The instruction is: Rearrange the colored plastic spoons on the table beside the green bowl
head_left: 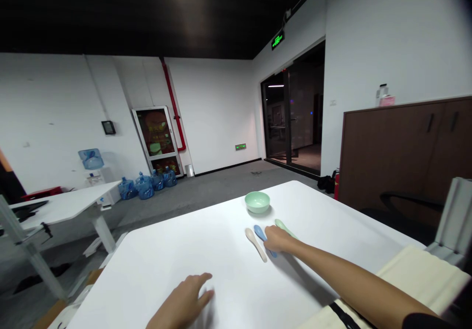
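OK so my R hand [276, 238] is on the pale-blue plastic spoon [259, 233], fingers together across its middle; can't tell if I'm clamped on it or only touching it. That spoon lies on the white tabletop [191, 255], long axis diagonal, scoop end pointing up-left twd the far side, handle end down-right. Just left of it, almost parallel, is a beige plastic spoon [255, 243], scoop also up-left. Just right, partly behind my hand, is a mint-green plastic spoon [284, 227].

Spoons this close = a risk: a sideways drag could nudge the beige one or catch the green one, and smooth plastic may slide easily on a slick top.

A round mint-green bowl [257, 202] sits just beyond them. My L hand [181, 303] is well apart, near the table's near edge, fingers spread, a bit blurred, holding nothing. Further off: dark-brown cabinet [391, 152], red fire extinguisher [336, 186], blue water jugs [144, 186] on grey carpet [206, 186].
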Demonstrator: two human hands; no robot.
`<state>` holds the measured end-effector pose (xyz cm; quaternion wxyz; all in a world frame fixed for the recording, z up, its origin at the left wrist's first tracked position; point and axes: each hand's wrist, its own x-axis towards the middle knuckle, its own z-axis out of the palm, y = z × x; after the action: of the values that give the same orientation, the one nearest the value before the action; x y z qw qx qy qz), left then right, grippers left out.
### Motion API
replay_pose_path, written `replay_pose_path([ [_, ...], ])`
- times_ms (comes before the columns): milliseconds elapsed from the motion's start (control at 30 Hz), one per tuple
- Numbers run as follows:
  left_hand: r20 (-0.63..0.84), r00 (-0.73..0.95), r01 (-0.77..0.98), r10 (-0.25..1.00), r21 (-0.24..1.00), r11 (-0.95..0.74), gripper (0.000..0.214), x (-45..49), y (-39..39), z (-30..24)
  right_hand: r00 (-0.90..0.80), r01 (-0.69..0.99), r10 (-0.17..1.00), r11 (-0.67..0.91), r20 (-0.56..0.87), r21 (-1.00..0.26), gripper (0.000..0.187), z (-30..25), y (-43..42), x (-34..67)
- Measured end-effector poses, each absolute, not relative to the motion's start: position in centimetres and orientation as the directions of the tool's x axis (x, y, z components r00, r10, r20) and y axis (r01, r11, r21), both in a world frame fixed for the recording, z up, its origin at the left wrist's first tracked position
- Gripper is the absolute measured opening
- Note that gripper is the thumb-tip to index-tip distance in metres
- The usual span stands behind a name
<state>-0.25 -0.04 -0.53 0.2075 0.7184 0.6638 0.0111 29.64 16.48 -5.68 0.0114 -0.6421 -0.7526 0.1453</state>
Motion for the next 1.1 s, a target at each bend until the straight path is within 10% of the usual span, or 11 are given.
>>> replay_pose_path([
  [1100,-0.249,0.125,0.942,0.960,0.334,-0.036,0.057,-0.6,0.3,-1.3,-0.120,0.981,0.983,0.096,-0.137,-0.168,0.031,-6.3,17.7,30.6],
])
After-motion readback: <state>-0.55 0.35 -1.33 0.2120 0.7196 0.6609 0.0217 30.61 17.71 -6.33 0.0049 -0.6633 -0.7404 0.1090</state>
